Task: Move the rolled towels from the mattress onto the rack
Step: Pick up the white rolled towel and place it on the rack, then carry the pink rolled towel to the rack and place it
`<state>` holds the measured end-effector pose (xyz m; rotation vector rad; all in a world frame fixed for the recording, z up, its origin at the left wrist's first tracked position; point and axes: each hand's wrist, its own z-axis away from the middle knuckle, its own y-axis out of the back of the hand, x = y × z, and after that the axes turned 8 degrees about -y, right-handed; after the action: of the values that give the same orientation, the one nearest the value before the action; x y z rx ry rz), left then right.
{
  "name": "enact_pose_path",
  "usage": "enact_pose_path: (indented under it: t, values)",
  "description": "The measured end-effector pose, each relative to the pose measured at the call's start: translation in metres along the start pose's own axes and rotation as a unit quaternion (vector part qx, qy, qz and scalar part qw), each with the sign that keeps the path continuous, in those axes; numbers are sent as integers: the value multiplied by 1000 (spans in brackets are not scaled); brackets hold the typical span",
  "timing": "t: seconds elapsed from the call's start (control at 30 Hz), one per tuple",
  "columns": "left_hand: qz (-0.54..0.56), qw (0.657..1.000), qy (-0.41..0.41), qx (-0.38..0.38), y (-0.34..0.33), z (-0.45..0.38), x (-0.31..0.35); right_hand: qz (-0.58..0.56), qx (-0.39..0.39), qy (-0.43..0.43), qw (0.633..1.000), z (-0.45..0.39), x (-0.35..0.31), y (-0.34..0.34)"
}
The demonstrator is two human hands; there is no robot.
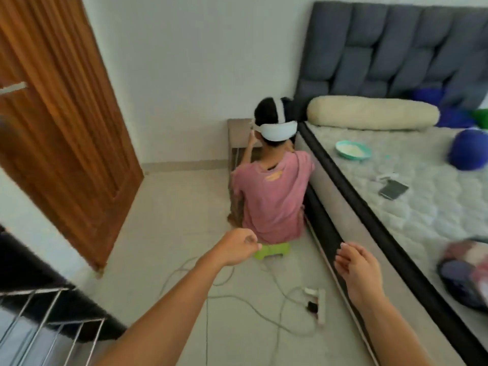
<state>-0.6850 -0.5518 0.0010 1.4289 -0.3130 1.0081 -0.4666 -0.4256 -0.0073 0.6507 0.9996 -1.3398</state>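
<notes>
While both hands hang empty over the floor, the scene sorts by size as follows:

Mattress point(435, 207): fills the right side, quilted and pale, bearing a long cream bolster point(372, 113), a teal bowl point(353, 150), a phone point(393, 189) and a few blue bundles

Door point(60, 122): wooden, standing at the left, well apart from the bed

Seated person point(272, 196): back turned, on the floor close against the bed frame, between the wearer and the far wall

Rack point(47, 320): metal rails at the lower left corner, with something dark draped across them

Rolled towels: the blue roll point(468, 149) near the right edge and the multicoloured bundle point(464, 273) at the lower right look like candidates; blur keeps me from being sure

Power strip point(317, 302): on the floor with cables trailing, between the two forearms

Step in hand: by my reading, the reach toward the mattress for a towel, nothing lifted yet

Doing it well: turn right, take the nearest roll around its middle so it stays wound, step over the cables, and lay it flat along the rails

Left hand point(236, 250): fingers curled loosely inward, touching nothing, over the floor near a green object

Right hand point(356, 268): fingers half bent and relaxed, holding nothing, just above the dark edge of the bed frame
</notes>
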Motion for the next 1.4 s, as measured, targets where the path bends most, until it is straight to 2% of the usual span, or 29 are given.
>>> enact_pose_path:
  t: [0.13, 0.23, 0.43, 0.6, 0.77, 0.93, 1.17, 1.33, 1.4]
  values:
    - [-24, 992, -74, -101, -87, -52, 73, -122, 126, -39, 984, -5, -7, 116]
    - [-38, 977, -123, -172, -148, -86, 131, -184, 186, -67, 963, -7, -7, 189]
    - [-18, 956, -163, -242, -269, -147, 243, -232, 254, -103, 933, -43, -27, 326]
    - [-36, 940, -193, -279, -354, -183, 320, -287, 283, -115, 908, -84, -47, 404]
    - [-39, 937, -222, -266, -399, -228, 391, -302, 287, -127, 900, -125, -67, 433]
    - [-59, 939, -249, -230, -432, -297, 446, -217, 269, -187, 920, -168, -79, 436]
    - [-97, 929, -231, -271, -487, -382, 491, -164, 272, -248, 915, -224, -107, 451]
    - [-107, 931, -153, -313, -520, -417, 496, -108, 262, -276, 919, -253, -110, 446]
    - [-54, 934, -110, -337, -527, -423, 493, -98, 264, -287, 916, -256, -115, 441]
